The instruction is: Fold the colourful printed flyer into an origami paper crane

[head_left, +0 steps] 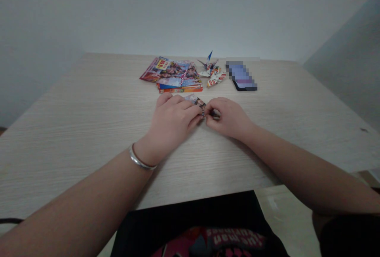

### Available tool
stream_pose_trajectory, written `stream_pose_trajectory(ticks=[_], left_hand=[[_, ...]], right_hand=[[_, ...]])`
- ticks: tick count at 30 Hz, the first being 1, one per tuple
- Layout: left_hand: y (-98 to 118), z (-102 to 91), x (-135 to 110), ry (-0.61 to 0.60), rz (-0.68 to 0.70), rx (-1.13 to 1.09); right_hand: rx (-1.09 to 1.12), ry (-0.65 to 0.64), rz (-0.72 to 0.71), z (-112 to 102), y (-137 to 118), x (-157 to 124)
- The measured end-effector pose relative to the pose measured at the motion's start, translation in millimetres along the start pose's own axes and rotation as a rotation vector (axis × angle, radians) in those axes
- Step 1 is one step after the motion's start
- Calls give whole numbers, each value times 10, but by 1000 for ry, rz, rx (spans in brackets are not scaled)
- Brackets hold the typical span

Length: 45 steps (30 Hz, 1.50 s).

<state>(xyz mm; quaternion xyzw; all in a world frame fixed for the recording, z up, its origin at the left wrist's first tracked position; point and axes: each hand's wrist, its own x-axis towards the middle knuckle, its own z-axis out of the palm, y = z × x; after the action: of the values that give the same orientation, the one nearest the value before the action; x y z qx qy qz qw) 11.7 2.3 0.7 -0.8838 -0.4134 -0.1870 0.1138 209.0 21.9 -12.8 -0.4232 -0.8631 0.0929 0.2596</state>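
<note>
A small folded piece of printed paper (196, 99) lies between my hands on the table, mostly covered by fingers. My left hand (176, 116), a silver bangle on its wrist, rests over the left part, thumb and forefinger closed together at the paper's near edge. From the right, my right hand (227, 115) pinches the same paper between thumb and fingertips. The fold under the fingers is hidden. Just beyond sits a folded paper crane (212, 71) made from printed paper, with red lettering on one wing; overlapping parts may belong to more than one crane.
A stack of colourful printed leaflets (175, 73) lies behind my left hand. At the back right is a phone (242, 76), its screen blurred out. The pale wood-grain table (89, 102) meets a wall behind, and its front edge is near my body.
</note>
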Motion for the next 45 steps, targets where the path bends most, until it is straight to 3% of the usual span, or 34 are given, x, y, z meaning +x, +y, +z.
stream_pose_trajectory(ticks=[10, 15, 22, 24, 28, 40, 45], left_hand=[[-11, -42, -52, 100, -96, -8], [-84, -67, -87, 111, -138, 13], [-181, -101, -113, 93, -220, 10], [-183, -113, -109, 74, -209, 4], [-169, -119, -100, 95, -159, -53], [-55, -52, -56, 109, -40, -179], [-97, -35, -48, 55, 10, -186]], right_hand=[[-58, 67, 21, -36, -8, -14], [-44, 131, -28, -41, 85, -21], [55, 252, 27, -114, 208, -51], [100, 284, -29, -123, 188, -55], [96, 227, -156, -113, 106, -39], [157, 186, -276, -51, -23, -16], [199, 144, -226, -47, -5, -28]])
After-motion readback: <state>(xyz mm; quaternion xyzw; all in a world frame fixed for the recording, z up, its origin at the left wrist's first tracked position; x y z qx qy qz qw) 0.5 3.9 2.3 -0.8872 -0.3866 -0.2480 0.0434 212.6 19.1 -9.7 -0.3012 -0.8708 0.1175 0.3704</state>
